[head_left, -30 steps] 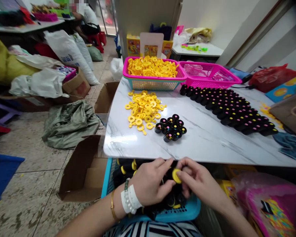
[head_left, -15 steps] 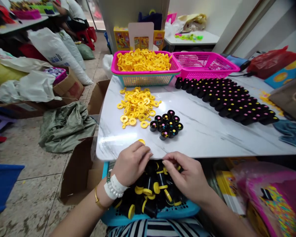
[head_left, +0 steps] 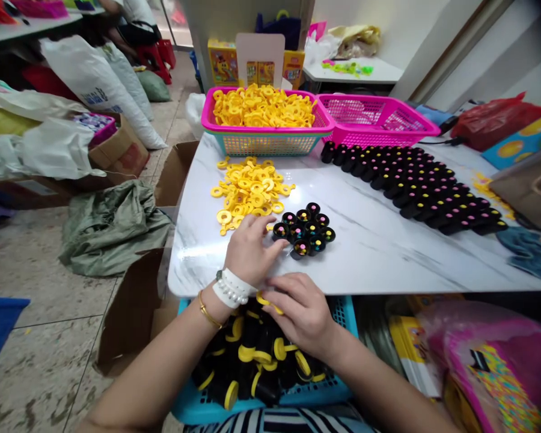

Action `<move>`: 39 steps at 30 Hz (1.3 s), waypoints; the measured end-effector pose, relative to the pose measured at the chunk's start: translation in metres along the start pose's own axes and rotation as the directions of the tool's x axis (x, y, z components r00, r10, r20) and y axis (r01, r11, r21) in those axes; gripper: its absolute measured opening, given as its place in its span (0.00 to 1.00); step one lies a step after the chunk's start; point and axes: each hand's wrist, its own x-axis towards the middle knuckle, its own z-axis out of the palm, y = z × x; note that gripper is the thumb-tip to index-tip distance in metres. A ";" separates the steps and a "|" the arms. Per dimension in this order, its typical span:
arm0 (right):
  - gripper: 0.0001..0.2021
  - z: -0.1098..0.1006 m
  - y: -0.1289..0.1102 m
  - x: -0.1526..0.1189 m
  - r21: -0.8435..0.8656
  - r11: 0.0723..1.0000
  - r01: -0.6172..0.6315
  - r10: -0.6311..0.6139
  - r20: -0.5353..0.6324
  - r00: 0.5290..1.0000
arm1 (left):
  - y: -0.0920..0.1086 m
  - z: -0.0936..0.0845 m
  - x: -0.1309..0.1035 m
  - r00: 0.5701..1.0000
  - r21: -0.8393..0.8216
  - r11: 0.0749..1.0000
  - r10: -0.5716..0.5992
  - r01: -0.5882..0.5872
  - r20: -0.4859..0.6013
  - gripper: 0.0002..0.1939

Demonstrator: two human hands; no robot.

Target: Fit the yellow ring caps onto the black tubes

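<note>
My left hand (head_left: 251, 249) reaches over the table with its fingers apart, between the loose pile of yellow ring pieces (head_left: 252, 186) and a cluster of open black cups (head_left: 301, 248) with coloured bits inside. Its fingertips are at the near edge of the pile; whether they touch a ring is hidden. Nearer my body, my right hand (head_left: 302, 310) pinches a yellow ring piece (head_left: 264, 299) at the table's front edge. Below it, a blue basket (head_left: 198, 409) holds black cups with yellow caps (head_left: 231, 394).
A pink basket (head_left: 210, 114) heaped with yellow rings stands at the back, beside another pink basket (head_left: 369, 133). Rows of black cups (head_left: 397, 186) cover the right side. Cardboard boxes (head_left: 128, 325) and sacks lie on the floor at left. A seated person (head_left: 137, 15) is far back.
My left hand has moved forward to the ring pile and opened. My right hand has shifted left and now holds a yellow ring piece. The view has turned slightly.
</note>
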 end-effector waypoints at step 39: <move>0.11 -0.015 -0.012 0.028 0.625 0.281 -0.729 0.838 0.210 0.503 | 0.002 -0.028 -0.067 0.964 -0.243 0.970 0.041 0.024 0.262 0.10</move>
